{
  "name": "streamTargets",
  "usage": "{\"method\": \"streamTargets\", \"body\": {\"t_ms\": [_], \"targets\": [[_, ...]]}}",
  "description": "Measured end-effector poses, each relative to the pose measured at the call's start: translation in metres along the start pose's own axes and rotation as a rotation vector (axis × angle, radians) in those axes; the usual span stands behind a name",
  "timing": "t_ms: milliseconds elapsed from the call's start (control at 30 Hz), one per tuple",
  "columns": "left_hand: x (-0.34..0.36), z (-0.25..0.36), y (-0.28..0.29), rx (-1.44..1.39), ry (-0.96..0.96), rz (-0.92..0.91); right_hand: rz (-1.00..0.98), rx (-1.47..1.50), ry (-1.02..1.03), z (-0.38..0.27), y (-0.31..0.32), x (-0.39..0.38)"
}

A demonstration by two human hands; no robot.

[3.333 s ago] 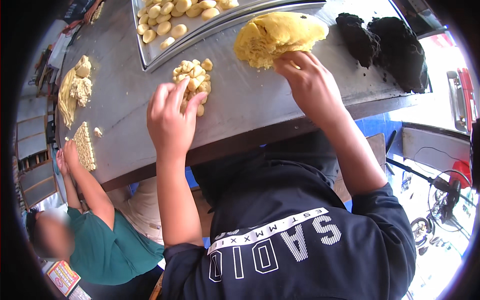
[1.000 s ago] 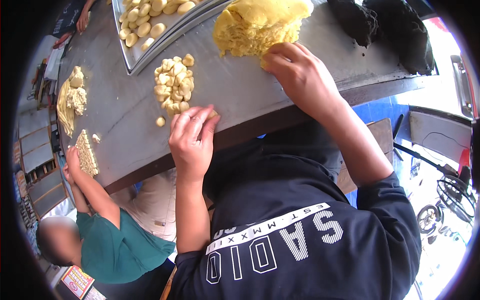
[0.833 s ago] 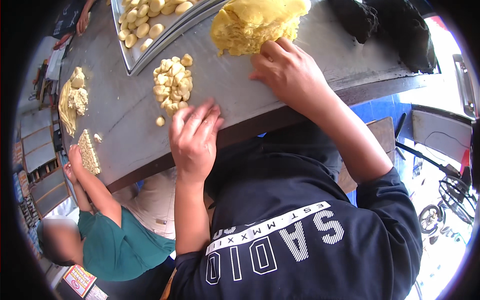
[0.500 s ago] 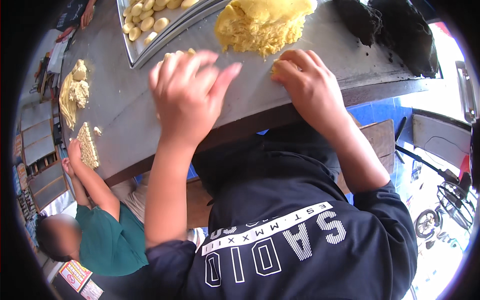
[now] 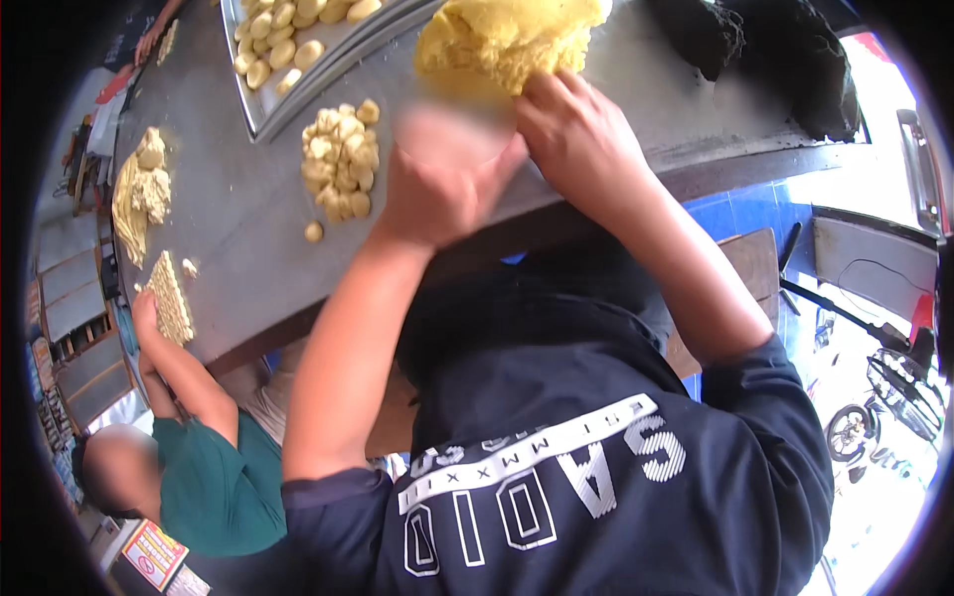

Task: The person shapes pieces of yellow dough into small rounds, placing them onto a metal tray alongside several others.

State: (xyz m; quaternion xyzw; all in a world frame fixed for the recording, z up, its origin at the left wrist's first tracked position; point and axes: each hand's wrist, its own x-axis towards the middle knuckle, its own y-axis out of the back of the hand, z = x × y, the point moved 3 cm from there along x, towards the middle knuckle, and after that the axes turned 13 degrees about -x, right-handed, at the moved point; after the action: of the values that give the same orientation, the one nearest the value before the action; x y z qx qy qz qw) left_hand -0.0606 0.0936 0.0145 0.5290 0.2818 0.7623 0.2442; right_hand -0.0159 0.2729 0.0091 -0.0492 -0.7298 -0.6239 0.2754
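My left hand [image 5: 452, 169] is smeared by motion just in front of the big yellow dough lump [image 5: 507, 35], close beside my right hand, so its fingers are unclear. The fingers of my right hand [image 5: 576, 134] are curled into the near edge of that lump, fingertips partly hidden. Left of both hands lies a pile of small pale dough pieces [image 5: 338, 164] with one loose piece [image 5: 314, 230]. Dark dough [image 5: 790, 70] sits at the right on the metal table [image 5: 238, 278].
A tray [image 5: 256, 119] of pale rounds stands at the back. At left are another dough heap [image 5: 147, 194], a slab of cut dough [image 5: 174, 298] and a co-worker in green [image 5: 214, 487], hand beside the slab. Another person's hand [image 5: 149, 38] shows top left. A bicycle-like wheel [image 5: 850, 432] is at right.
My left hand has swung right from over the small pieces to beside my right hand, uncovering the pile. My right hand has moved up to the yellow lump's edge.
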Motion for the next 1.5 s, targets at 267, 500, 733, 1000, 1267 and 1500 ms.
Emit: {"method": "streamTargets", "body": {"t_ms": [267, 500, 733, 1000, 1267, 1500], "targets": [[-0.077, 0.039, 0.077, 0.491, 0.545, -0.179, -0.089, -0.002, -0.162, 0.007, 0.031, -0.014], [-0.093, 0.045, 0.054, 0.107, 0.738, 0.165, 0.047, 0.042, 0.160, -0.036, -0.003, 0.060], [-0.112, 0.042, 0.058, -0.783, 1.039, 0.587, -0.081, 0.036, 0.061, -0.012, 0.030, 0.015], [-0.096, 0.012, 0.048, -1.056, 1.162, 0.615, -0.005, 0.116, 0.016, 0.011, 0.008, -0.003], [-0.101, 0.012, 0.041, -0.974, 1.096, 0.674, -0.271, 0.164, -0.038, 0.006, 0.011, 0.018], [-0.081, 0.029, 0.033, -0.884, 1.096, 0.640, -0.096, 0.164, -0.189, -0.006, 0.027, -0.017]]}}
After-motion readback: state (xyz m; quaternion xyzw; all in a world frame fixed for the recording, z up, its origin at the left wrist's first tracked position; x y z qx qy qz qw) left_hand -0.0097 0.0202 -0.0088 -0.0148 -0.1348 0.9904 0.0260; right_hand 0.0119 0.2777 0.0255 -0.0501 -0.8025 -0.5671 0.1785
